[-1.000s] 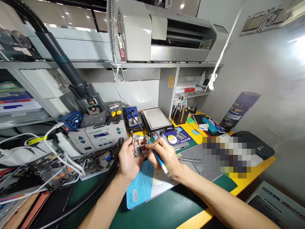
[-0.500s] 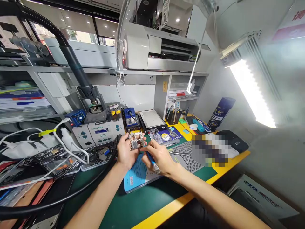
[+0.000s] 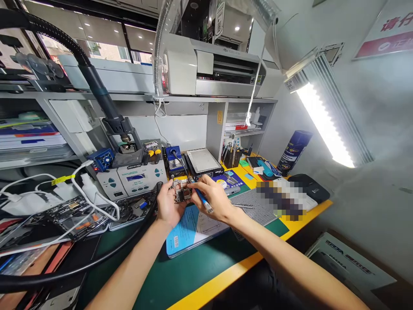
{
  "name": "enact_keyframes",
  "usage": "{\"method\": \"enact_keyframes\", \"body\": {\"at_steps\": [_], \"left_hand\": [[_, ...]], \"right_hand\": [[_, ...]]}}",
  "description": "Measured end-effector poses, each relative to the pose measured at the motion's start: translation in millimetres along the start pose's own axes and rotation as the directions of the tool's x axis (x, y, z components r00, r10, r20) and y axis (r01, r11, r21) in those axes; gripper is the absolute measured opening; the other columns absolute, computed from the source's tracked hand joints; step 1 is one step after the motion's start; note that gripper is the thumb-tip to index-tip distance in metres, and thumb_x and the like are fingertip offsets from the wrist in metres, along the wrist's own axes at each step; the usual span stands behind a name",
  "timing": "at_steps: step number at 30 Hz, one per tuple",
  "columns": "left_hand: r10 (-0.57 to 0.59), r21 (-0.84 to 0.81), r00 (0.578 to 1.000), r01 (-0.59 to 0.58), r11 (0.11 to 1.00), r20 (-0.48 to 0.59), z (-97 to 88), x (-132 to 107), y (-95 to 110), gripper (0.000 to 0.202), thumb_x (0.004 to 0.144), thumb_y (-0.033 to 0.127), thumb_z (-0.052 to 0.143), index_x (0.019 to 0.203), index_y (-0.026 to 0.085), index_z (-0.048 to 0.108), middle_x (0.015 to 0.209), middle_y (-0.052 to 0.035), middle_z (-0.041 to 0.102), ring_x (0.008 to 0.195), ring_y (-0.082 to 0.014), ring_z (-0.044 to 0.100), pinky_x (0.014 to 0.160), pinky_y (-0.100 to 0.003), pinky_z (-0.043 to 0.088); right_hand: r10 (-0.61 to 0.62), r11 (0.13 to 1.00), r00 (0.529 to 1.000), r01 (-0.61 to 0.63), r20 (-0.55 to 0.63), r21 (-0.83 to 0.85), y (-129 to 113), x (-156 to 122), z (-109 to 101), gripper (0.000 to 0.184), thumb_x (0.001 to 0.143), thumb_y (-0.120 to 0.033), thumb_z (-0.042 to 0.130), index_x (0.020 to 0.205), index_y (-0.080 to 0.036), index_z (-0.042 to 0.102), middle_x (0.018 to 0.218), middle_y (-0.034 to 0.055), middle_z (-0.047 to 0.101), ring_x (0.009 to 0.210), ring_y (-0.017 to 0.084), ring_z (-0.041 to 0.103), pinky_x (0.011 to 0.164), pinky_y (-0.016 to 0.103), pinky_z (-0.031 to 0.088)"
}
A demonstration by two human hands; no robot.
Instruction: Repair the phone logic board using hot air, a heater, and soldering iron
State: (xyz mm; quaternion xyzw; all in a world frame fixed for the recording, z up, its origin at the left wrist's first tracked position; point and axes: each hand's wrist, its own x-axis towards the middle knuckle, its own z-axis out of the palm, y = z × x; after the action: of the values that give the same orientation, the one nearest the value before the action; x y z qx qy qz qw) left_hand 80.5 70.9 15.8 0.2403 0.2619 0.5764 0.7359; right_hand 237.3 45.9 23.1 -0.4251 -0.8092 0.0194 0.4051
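My left hand point(image 3: 167, 204) is closed round a small circuit board point(image 3: 181, 192), holding it up above the green mat point(image 3: 193, 267). My right hand point(image 3: 213, 196) pinches a slim blue-handled tool point(image 3: 203, 200), its tip resting on the board's upper right part. Both hands meet just in front of the grey soldering station point(image 3: 134, 178). A blue and white card point(image 3: 190, 230) lies on the mat under them.
A thick black hose point(image 3: 97, 258) curves across the mat at left. Phone parts and white cables point(image 3: 74, 215) crowd the left side. A blue soldering stand point(image 3: 174, 159), a hot plate point(image 3: 201, 160), a tool holder point(image 3: 232, 157), a blue spray can point(image 3: 294, 148) and a lit lamp point(image 3: 325, 125) stand behind and right.
The head has tilted up, so the desk sits lower and the lamp shows. My right hand has shifted the tool onto the board's upper right, and the board is held lower.
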Motion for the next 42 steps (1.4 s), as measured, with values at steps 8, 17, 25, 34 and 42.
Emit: {"method": "enact_keyframes", "body": {"at_steps": [8, 17, 25, 34, 42], "left_hand": [[-0.039, 0.028, 0.998, 0.038, 0.999, 0.048, -3.5, 3.6, 0.0, 0.047, 0.091, 0.039, 0.042, 0.097, 0.003, 0.071, 0.088, -0.0198, 0.074, 0.078, -0.0271, 0.073, 0.066, -0.036, 0.061], [-0.036, 0.044, 0.999, 0.035, 0.998, 0.019, -4.9, 5.2, -1.2, 0.047, 0.091, 0.040, 0.042, 0.094, 0.003, 0.071, 0.083, -0.0180, 0.073, 0.069, -0.0254, 0.070, 0.063, -0.037, 0.060], [-0.003, 0.030, 1.000, 0.002, 1.000, 0.017, -5.8, 5.1, -2.8, 0.037, 0.090, 0.038, 0.045, 0.087, 0.011, 0.071, 0.076, -0.0083, 0.071, 0.062, -0.0204, 0.066, 0.067, -0.037, 0.059], [-0.035, 0.071, 0.995, 0.029, 0.997, 0.094, -6.1, 6.4, -1.1, 0.054, 0.088, 0.042, 0.041, 0.103, 0.000, 0.071, 0.091, -0.0243, 0.073, 0.077, -0.0332, 0.070, 0.059, -0.042, 0.057], [0.004, 0.017, 0.999, -0.004, 1.000, 0.033, -3.8, 3.9, -2.4, 0.038, 0.088, 0.037, 0.046, 0.085, 0.010, 0.072, 0.076, -0.0110, 0.071, 0.063, -0.0233, 0.067, 0.059, -0.037, 0.057]], "right_hand": [[-0.054, 0.993, 0.995, 0.063, 0.087, -0.096, -1.3, -24.8, 4.0, 0.029, 0.087, -0.018, 0.061, 0.115, -0.019, 0.070, 0.097, 0.0065, 0.062, 0.071, 0.016, 0.060, 0.064, 0.026, 0.046], [0.007, 0.981, 1.000, -0.006, -0.004, 0.194, -14.7, -12.6, -5.7, 0.019, 0.080, -0.019, 0.062, 0.093, -0.018, 0.076, 0.082, 0.0044, 0.070, 0.069, 0.016, 0.064, 0.065, 0.027, 0.048], [0.537, 0.549, 0.841, -0.409, 0.067, 0.729, -21.1, 26.4, 13.9, 0.012, 0.077, -0.028, 0.064, 0.084, -0.019, 0.066, 0.064, -0.0024, 0.065, 0.047, 0.011, 0.055, 0.044, 0.022, 0.045], [0.643, 0.547, 0.765, -0.428, -0.034, 0.720, 8.5, 18.7, -10.0, 0.009, 0.071, -0.027, 0.065, 0.074, -0.018, 0.063, 0.057, -0.0042, 0.061, 0.046, 0.011, 0.056, 0.041, 0.020, 0.038], [0.578, 0.382, 0.802, -0.427, 0.149, 0.819, -22.0, 31.7, 7.4, 0.011, 0.069, -0.026, 0.064, 0.078, -0.019, 0.063, 0.060, -0.0035, 0.062, 0.044, 0.011, 0.054, 0.040, 0.021, 0.042]]}}
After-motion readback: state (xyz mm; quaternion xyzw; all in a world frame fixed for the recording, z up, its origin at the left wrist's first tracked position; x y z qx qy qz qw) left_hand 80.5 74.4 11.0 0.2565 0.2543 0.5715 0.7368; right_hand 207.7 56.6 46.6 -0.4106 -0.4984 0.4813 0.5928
